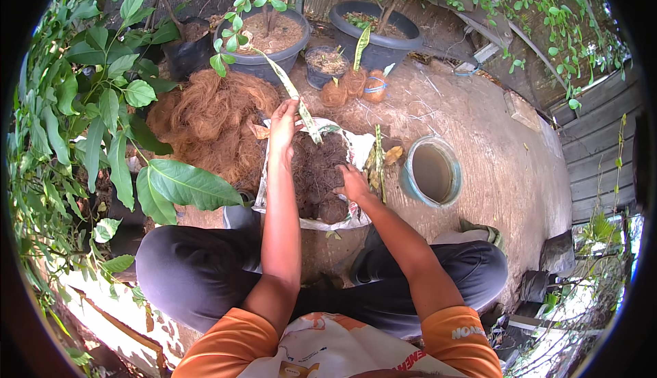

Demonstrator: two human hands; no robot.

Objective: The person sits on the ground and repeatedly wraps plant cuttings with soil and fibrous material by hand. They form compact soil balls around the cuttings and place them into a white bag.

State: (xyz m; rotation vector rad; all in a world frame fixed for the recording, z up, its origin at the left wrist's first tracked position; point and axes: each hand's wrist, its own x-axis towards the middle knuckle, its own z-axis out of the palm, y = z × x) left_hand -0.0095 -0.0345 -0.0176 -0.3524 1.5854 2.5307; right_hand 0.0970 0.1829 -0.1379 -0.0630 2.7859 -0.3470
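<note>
Left hand (282, 119) pinched on leaf (309, 122), above soil's (311, 166) far part; right hand (354, 183) touching soil's right side, closure unclear. Leaf: probably light, stiff, creases if bent; best held mid-length, gently.

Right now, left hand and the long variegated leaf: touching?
Touching. The head view shows the left hand gripping the variegated leaf partway along, with leaf visible above and below the fingers.
</note>
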